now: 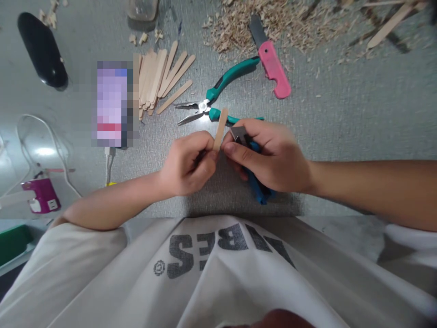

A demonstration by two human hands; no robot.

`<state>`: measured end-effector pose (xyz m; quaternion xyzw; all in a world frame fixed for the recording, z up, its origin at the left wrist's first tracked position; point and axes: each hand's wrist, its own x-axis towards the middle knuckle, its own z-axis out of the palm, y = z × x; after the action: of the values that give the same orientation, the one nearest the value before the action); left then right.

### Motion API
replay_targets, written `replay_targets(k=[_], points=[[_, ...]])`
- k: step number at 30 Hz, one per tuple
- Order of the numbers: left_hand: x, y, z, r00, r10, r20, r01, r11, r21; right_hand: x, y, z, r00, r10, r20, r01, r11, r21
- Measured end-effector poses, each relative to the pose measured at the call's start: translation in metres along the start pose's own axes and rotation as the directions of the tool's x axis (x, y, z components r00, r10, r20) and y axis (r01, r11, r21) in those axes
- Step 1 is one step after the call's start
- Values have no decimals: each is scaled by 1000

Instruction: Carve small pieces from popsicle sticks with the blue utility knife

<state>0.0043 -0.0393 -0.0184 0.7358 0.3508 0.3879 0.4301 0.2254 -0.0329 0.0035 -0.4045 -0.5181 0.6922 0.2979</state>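
Wooden stick (pixel 220 125) held against a blade, near centre.
Left hand (pixel 186 164) pinched it; right hand (pixel 269 157) clenched a blue-handled cutter (pixel 259 191) touching it. Shavings (pixel 259 23) lay piled far off; a stack of whole sticks (pixel 157 77) sat uncut, far left.

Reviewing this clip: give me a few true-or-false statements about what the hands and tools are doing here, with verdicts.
1. The left hand pinches a wooden stick. True.
2. The right hand is empty. False: it grips a blue-handled tool.
3. The teal pliers lie on the table beyond the hands. True.
4. The pink knife sits on the stick pile. False: it lies apart from the pile, at the edge of the wood shavings.
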Motion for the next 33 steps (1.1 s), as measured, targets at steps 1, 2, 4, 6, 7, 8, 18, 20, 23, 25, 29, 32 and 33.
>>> replay_targets(k=[1,2,4,6,7,8,18,20,23,25,29,32,33], points=[[0,0,0,1000,-13,27,13,1000,-11,0,0,0,1000,-3,-9,3,1000,5],[-1,1,0,998,-36,48,37,999,-28,1,0,1,1000,-4,-18,5,1000,22],[-2,1,1,994,-99,54,102,993,-66,1,-2,2,999,5,-36,-3,998,60],[-4,-1,3,989,-145,32,147,984,-98,1,-3,2,999,8,-43,-5,997,80],[-4,-1,4,987,-161,14,161,980,-114,0,-4,2,999,17,-38,-14,997,79],[-5,-2,4,984,-176,1,174,975,-139,0,-5,2,999,28,-34,-26,997,75],[-2,-4,2,955,-295,25,287,900,-329,1,-1,0,1000,10,19,-12,993,113],[-1,-2,0,964,-266,3,255,921,-294,1,0,0,999,-2,43,-5,988,157],[0,2,0,971,-238,-5,231,948,-221,2,2,-2,997,-18,79,6,989,146],[0,5,1,969,-247,-10,242,957,-163,3,4,-3,993,-56,104,45,993,105],[0,9,3,975,-221,-21,218,971,-98,4,7,-4,989,-106,102,104,994,26],[-1,11,2,976,-215,-23,213,974,-72,3,8,-4,989,-112,91,115,993,-26],[-1,11,2,975,-222,-22,220,973,-63,3,8,-4,990,-106,92,110,993,-40]])
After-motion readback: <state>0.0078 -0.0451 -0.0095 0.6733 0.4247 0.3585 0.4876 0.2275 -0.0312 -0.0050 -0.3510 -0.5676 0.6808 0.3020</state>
